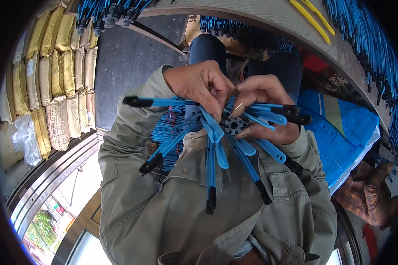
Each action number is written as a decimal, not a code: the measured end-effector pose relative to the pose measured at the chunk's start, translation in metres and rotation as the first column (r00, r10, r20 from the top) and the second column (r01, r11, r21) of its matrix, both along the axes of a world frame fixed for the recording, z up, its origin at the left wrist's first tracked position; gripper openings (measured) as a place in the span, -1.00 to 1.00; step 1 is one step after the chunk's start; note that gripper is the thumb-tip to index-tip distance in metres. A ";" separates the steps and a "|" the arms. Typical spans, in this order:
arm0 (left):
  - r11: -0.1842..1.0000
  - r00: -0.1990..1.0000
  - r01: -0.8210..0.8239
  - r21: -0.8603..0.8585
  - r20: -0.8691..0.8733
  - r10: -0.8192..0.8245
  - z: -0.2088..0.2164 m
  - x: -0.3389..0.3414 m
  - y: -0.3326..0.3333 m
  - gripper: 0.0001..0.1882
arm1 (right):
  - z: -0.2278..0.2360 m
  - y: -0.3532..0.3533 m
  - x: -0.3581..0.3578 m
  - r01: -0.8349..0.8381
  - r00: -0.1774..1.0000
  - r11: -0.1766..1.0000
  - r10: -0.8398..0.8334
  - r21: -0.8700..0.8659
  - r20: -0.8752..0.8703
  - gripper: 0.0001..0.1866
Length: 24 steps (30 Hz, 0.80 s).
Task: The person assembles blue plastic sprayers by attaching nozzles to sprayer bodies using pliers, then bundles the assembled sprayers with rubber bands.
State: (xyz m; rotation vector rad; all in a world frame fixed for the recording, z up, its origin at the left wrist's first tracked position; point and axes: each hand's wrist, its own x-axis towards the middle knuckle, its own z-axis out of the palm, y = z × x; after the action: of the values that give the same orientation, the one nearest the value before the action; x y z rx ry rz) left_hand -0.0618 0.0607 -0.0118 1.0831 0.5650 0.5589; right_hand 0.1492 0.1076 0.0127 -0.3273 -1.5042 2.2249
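A dark round hub (235, 126) with notches round its rim sits between my hands in front of my chest. Long blue plastic arms (211, 170) with black end caps spread out from it, along with shorter flat blue pieces (273, 151). My left hand (203, 86) is closed, its thumb and fingers pinching at the hub's left edge beside the blue arms; its fingertips are partly hidden. From the right, my right hand (269, 97) grips the hub, thumb below and bent fingers above. A thin brass-coloured wire (238, 108) shows over the hub by the right fingers.
Beneath my hands lies a bundle of blue rods (166, 141). Shelf edges (252, 13) hold more blue rods (362, 48) and yellow strips (314, 20). Filled sacks (53, 75) are stacked at left. A blue wrapped package (336, 132) lies at right, near another person's checked sleeve (362, 190).
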 end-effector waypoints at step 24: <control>0.035 0.030 -0.666 0.745 -0.020 0.999 0.021 0.085 -0.074 -0.52 | 0.016 -0.005 -0.036 0.228 0.973 0.968 -0.224 0.109 -0.050 -0.71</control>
State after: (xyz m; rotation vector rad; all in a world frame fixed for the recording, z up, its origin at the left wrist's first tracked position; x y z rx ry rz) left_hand 0.0235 -0.0135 0.0096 1.3474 1.8666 1.7271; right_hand 0.1130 0.1030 0.0291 -0.3978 -1.4872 1.9499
